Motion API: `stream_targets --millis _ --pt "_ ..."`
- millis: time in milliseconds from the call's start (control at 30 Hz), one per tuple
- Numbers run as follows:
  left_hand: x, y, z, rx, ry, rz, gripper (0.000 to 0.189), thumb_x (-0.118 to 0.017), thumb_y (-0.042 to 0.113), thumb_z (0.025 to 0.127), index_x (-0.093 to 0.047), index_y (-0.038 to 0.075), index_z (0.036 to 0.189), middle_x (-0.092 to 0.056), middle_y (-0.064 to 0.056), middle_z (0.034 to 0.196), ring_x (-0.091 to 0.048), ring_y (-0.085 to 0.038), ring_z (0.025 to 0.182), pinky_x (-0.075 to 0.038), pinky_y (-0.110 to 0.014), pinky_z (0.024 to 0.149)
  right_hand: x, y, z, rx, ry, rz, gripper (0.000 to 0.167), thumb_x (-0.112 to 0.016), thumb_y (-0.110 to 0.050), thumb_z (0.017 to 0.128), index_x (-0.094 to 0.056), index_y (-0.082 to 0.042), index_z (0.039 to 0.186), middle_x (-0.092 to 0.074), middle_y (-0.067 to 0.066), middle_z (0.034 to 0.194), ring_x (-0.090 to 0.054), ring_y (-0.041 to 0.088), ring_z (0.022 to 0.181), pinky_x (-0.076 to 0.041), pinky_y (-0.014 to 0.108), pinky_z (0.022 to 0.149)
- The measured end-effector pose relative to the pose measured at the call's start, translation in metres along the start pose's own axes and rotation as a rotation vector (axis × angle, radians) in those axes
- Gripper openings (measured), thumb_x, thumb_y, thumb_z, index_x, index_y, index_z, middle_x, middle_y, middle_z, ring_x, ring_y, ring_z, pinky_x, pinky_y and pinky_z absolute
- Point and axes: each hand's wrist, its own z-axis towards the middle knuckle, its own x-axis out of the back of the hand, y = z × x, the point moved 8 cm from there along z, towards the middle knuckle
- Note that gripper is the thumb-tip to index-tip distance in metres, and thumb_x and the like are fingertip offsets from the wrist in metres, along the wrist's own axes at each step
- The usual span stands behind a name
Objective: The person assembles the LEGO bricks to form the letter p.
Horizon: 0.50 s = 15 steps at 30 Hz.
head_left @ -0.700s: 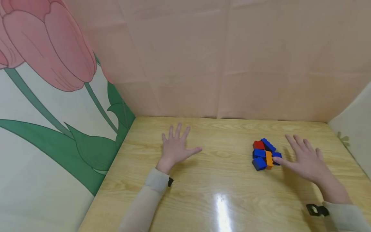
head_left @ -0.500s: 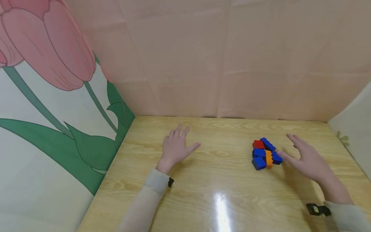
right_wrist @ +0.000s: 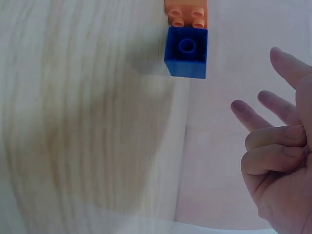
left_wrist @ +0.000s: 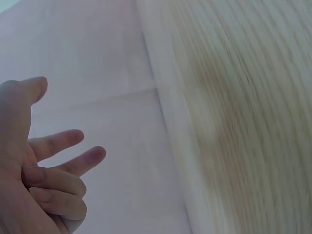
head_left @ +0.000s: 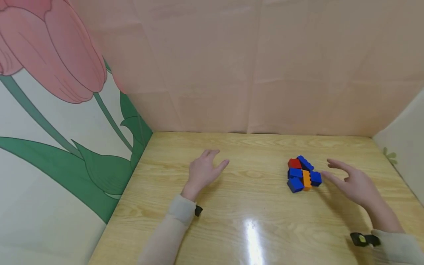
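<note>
A small cluster of toy building bricks lies on the right part of the table: a red brick, an orange brick and several blue ones. The rightmost blue brick is nearest to my right hand, whose thumb and forefinger point towards it. In the right wrist view, that hand has thumb and two fingers extended and the other two folded; its grasp is bare. My left hand hovers over the table's left half. The left wrist view shows the same finger pose and nothing held.
The wooden table ends at a pinkish backdrop behind. A panel with printed tulips stands on the left, a pale panel on the right. Each wrist wears a dark strap.
Both hands have gone from widely spread fingers to some folded and some extended. The right thumb has come off its overlap with the rightmost blue brick. The bricks stay in place.
</note>
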Motion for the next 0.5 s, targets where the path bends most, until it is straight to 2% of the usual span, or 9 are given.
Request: stream_targets --millis 100,167,300,367,500 --pt "-0.006 0.004 0.000 0.004 -0.030 -0.043 0.072 -0.042 0.074 0.100 -0.059 0.022 0.147 -0.059 -0.003 0.146 -0.067 -0.027 0.115 -0.057 -0.040 0.077 -0.004 0.005 0.000 -0.017 -0.027 0.005 0.065 -0.065 -0.045 0.102 -0.052 -0.002 0.149 -0.057 0.029 0.141 -0.064 0.054 0.100 -0.054 0.060 0.072" --pt "-0.010 0.008 0.000 -0.004 -0.038 -0.073 0.072 -0.044 0.073 0.100 -0.059 0.021 0.147 -0.059 -0.003 0.146 -0.064 -0.027 0.121 -0.057 -0.043 0.084 -0.007 0.008 0.000 -0.035 -0.054 0.008 0.066 -0.064 -0.047 0.102 -0.052 -0.002 0.149 -0.056 0.030 0.142 -0.066 0.049 0.096 -0.055 0.052 0.067" --pt "-0.017 0.016 -0.001 -0.030 -0.043 -0.111 0.069 -0.048 0.072 0.099 -0.061 0.021 0.145 -0.061 -0.002 0.143 -0.064 -0.025 0.123 -0.056 -0.044 0.087 -0.016 0.014 0.000 -0.056 -0.116 0.027 0.069 -0.061 -0.050 0.104 -0.048 -0.002 0.152 -0.052 0.032 0.145 -0.066 0.040 0.092 -0.051 0.039 0.064" --pt "-0.021 0.021 -0.001 -0.043 -0.048 -0.130 0.068 -0.050 0.071 0.099 -0.062 0.021 0.144 -0.062 -0.002 0.142 -0.063 -0.024 0.123 -0.056 -0.045 0.089 -0.019 0.016 0.000 -0.060 -0.135 0.040 0.070 -0.060 -0.050 0.104 -0.047 -0.002 0.153 -0.050 0.032 0.147 -0.066 0.039 0.094 -0.050 0.037 0.064" --pt "-0.030 0.032 0.000 -0.060 -0.070 -0.150 0.066 -0.052 0.069 0.099 -0.063 0.022 0.143 -0.063 0.000 0.141 -0.063 -0.022 0.124 -0.055 -0.045 0.090 -0.022 0.018 0.000 -0.063 -0.147 0.065 0.068 -0.060 -0.049 0.104 -0.047 -0.004 0.153 -0.049 0.032 0.148 -0.064 0.032 0.084 -0.048 0.035 0.062"
